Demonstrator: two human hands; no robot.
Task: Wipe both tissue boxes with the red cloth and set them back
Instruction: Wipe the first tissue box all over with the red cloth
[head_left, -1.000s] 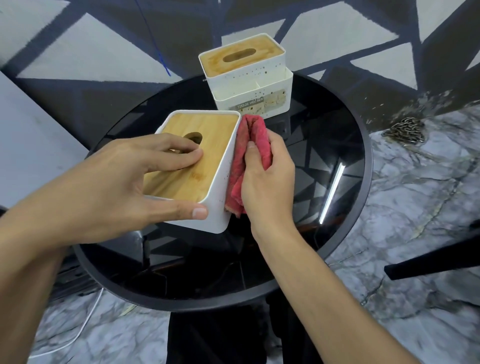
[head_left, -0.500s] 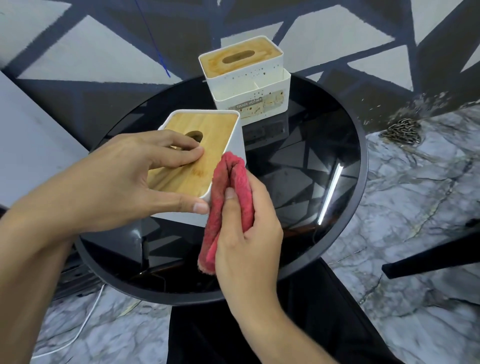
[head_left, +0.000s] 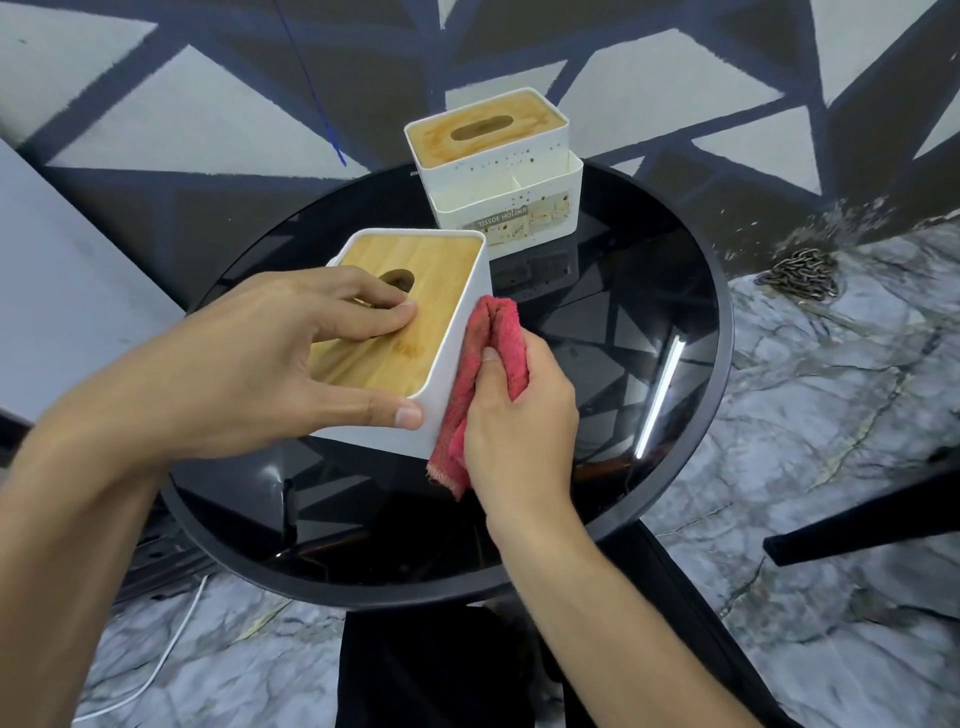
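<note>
Red cloth (head_left: 501, 338), gripped in right hand (head_left: 519, 415) fingers, back on right wall of near tissue box (head_left: 460, 332); left hand (head_left: 249, 364) fingers clamp it. Repeat stroke, likely; far tissue box (head_left: 493, 156) pending.

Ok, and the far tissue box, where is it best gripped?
Probably grip the far tissue box by its tall rear body, from above, spanning the two side walls. It stands upright, its lid sits flush, and the front tray rim looks thin.
</note>
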